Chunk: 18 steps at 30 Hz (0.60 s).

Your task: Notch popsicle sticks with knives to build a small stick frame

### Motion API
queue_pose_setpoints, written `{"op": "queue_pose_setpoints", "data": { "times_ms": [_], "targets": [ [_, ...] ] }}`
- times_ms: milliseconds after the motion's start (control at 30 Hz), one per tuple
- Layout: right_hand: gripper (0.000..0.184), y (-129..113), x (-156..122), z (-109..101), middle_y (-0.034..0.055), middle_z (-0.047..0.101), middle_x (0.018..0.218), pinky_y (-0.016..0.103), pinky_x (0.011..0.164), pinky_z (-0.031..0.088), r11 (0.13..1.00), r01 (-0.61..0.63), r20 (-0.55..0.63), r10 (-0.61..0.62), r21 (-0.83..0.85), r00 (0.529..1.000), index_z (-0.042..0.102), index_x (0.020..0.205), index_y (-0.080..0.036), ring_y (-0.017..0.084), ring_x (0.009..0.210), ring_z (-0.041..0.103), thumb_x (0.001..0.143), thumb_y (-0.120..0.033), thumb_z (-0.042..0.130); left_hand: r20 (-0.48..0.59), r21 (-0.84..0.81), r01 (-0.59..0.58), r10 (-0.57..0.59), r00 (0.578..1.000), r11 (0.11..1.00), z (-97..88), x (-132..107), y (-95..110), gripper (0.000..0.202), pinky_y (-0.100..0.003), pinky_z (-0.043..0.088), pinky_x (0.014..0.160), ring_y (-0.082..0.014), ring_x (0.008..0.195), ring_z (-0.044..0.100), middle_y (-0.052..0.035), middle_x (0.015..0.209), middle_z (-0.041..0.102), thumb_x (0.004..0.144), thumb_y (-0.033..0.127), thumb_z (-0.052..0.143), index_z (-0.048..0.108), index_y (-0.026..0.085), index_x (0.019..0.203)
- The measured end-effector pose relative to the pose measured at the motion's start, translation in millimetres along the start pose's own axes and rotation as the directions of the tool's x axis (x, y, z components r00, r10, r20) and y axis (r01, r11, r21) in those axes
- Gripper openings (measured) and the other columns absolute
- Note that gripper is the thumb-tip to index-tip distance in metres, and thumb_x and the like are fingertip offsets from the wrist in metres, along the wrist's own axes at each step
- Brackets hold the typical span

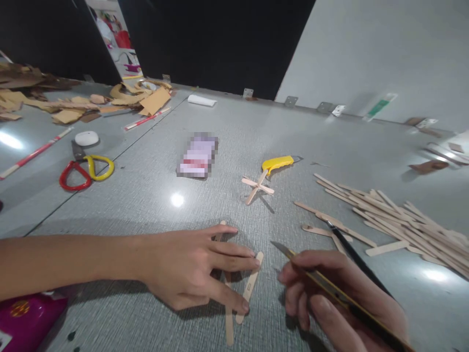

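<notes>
My left hand (198, 269) lies flat with fingers spread over two wooden craft sticks. Two of its fingertips touch the nearer stick (249, 289), which bears a small drawn rectangle. The other stick (229, 322) runs partly hidden beneath the fingers. To the right, my right hand (340, 288) is closed round a slim craft knife (326, 282), its bare blade pointing up and left, apart from the sticks. Past that hand stretches a black pen (351, 249); I cannot tell whether the hand touches it. A small cross of sticks (259, 185) stands beyond, beside a yellow cutter (277, 164).
A pile of craft sticks (410, 225) spreads on the right. Scissors (87, 168), a white case (87, 139) and a blurred phone-like rectangle (198, 155) lie further off. Cardboard scraps (76, 105) fill the back left; a purple packet (32, 320) sits at the near left.
</notes>
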State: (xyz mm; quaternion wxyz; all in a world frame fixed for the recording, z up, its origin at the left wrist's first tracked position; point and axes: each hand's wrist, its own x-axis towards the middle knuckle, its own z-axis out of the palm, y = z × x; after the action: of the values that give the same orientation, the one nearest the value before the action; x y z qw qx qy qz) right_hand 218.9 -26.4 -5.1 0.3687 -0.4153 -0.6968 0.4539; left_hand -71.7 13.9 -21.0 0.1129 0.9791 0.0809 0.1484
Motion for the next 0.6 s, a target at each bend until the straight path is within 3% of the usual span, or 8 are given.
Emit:
{"op": "queue_pose_setpoints", "data": {
  "times_ms": [100, 167, 267, 367, 467, 600],
  "targets": [
    [0.039, 6, 2, -3, 0.0098, 0.069, 0.129, 0.031, 0.059, 0.063, 0.985, -0.013, 0.046, 0.006, 0.169, 0.999, 0.055, 0.144, -0.038, 0.020, 0.078, 0.072, 0.106, -0.048, 0.055, 0.022, -0.009, 0.005, -0.005, 1.000, 1.000, -0.6, 0, 0, 0.045, -0.060, 0.033, 0.125, -0.0273, 0.151, 0.044, -0.0144, 0.160, 0.050, 0.095, 0.018, 0.054, 0.065, 0.027, 0.137],
    [0.052, 9, 4, -4, 0.0116, 0.063, 0.140, 0.036, 0.064, 0.063, 0.963, -0.042, 0.086, 0.020, 0.265, 0.996, 0.051, 0.152, -0.037, 0.024, 0.088, 0.071, 0.104, -0.057, 0.054, 0.023, 0.002, 0.003, -0.003, 1.000, 1.000, -1.1, 1, -1, 0.044, -0.059, 0.032, 0.126, -0.0267, 0.151, 0.044, -0.0138, 0.159, 0.050, 0.096, 0.019, 0.054, 0.065, 0.028, 0.137],
    [0.043, 12, 7, -3, 0.0073, 0.070, 0.110, 0.030, 0.058, 0.058, 0.920, -0.103, 0.080, 0.078, 0.379, 0.994, 0.063, 0.140, -0.031, 0.018, 0.073, 0.066, 0.107, -0.054, 0.046, 0.023, 0.007, -0.002, 0.002, 1.000, 1.000, -1.7, 2, -1, 0.044, -0.058, 0.033, 0.125, -0.0261, 0.151, 0.044, -0.0138, 0.159, 0.051, 0.096, 0.018, 0.052, 0.066, 0.028, 0.136],
    [0.021, 10, 9, 1, -0.0014, 0.063, 0.082, 0.022, 0.051, 0.049, 0.908, -0.160, 0.004, 0.172, 0.386, 0.985, 0.064, 0.106, -0.027, 0.011, 0.056, 0.054, 0.110, -0.039, 0.047, 0.019, 0.001, -0.007, 0.007, 1.000, 1.000, -1.9, 2, -1, 0.043, -0.059, 0.034, 0.124, -0.0267, 0.150, 0.044, -0.0149, 0.160, 0.049, 0.096, 0.017, 0.052, 0.067, 0.027, 0.135],
    [0.024, 4, 12, 3, -0.0034, 0.062, 0.076, 0.018, 0.046, 0.044, 0.935, -0.160, -0.014, 0.174, 0.315, 0.985, 0.055, 0.092, -0.025, 0.008, 0.049, 0.051, 0.110, -0.039, 0.050, 0.018, -0.011, -0.004, 0.004, 1.000, 1.000, -2.3, 2, 0, 0.043, -0.058, 0.033, 0.125, -0.0272, 0.149, 0.046, -0.0147, 0.160, 0.048, 0.095, 0.016, 0.052, 0.067, 0.026, 0.134],
    [0.023, 4, 14, 0, -0.0038, 0.063, 0.067, 0.012, 0.038, 0.034, 0.953, -0.214, -0.019, 0.223, 0.216, 0.975, 0.065, 0.092, -0.023, 0.004, 0.041, 0.045, 0.104, -0.043, 0.065, 0.050, -0.035, 0.019, -0.018, 0.999, 0.999, -5.6, 3, 0, 0.044, -0.057, 0.032, 0.126, -0.0279, 0.149, 0.046, -0.0131, 0.161, 0.048, 0.095, 0.016, 0.052, 0.067, 0.026, 0.135]
  ]
}}
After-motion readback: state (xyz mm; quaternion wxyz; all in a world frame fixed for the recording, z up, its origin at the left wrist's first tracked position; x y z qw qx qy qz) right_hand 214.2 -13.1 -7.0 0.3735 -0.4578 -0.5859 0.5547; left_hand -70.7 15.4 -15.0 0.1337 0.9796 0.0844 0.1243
